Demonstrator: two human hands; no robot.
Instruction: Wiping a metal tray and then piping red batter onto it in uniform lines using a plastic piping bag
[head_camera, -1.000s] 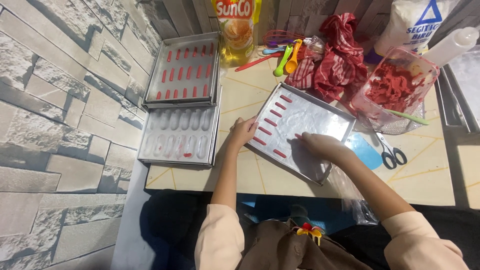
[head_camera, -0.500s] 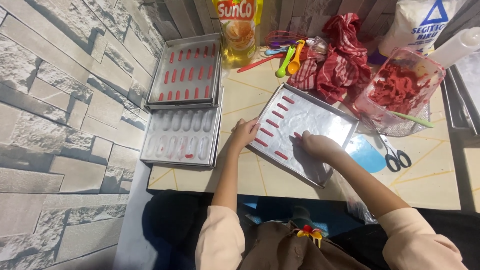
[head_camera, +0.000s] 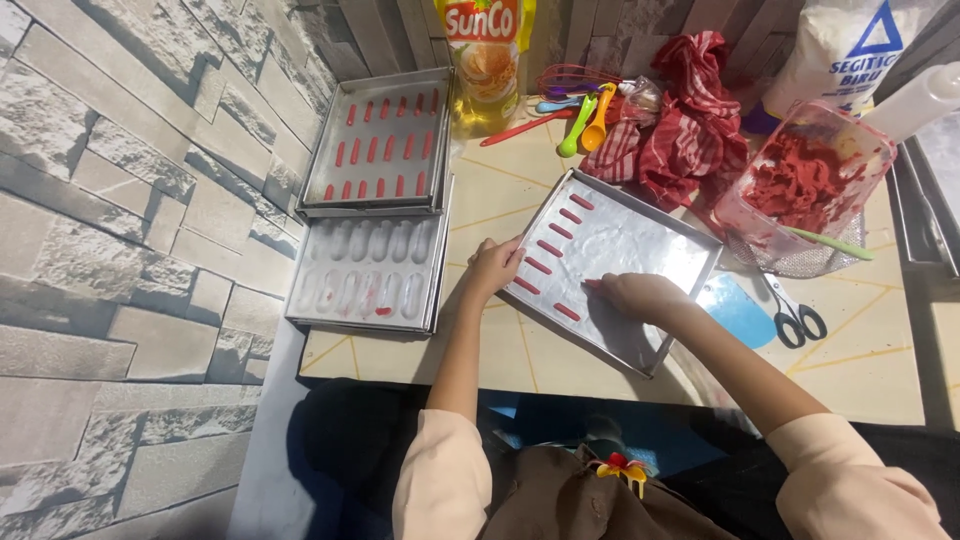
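A silver baking tray (head_camera: 690, 250) lies tilted on the tiled counter in front of me, with a row of several red dough sticks (head_camera: 549, 248) along its left side. My left hand (head_camera: 493, 266) rests on the tray's left edge, steadying it. My right hand (head_camera: 636, 295) sits on the tray floor, fingers bent, with its fingertips on a red dough stick (head_camera: 592, 284). A clear plastic container of red dough (head_camera: 806, 181) with a green spatula stands at the right.
At the left, a tray (head_camera: 383, 140) full of red sticks and a finger-shaped mould tray (head_camera: 369, 272) lie against a stone wall. Behind are an oil pouch (head_camera: 484, 60), coloured measuring spoons (head_camera: 583, 115), a red cloth (head_camera: 690, 120), a flour bag (head_camera: 850, 50). Scissors (head_camera: 795, 315) and a blue scraper (head_camera: 737, 310) lie right.
My right hand has shifted slightly left on the tray floor and now touches a red stick. The left hand stays on the tray's edge.
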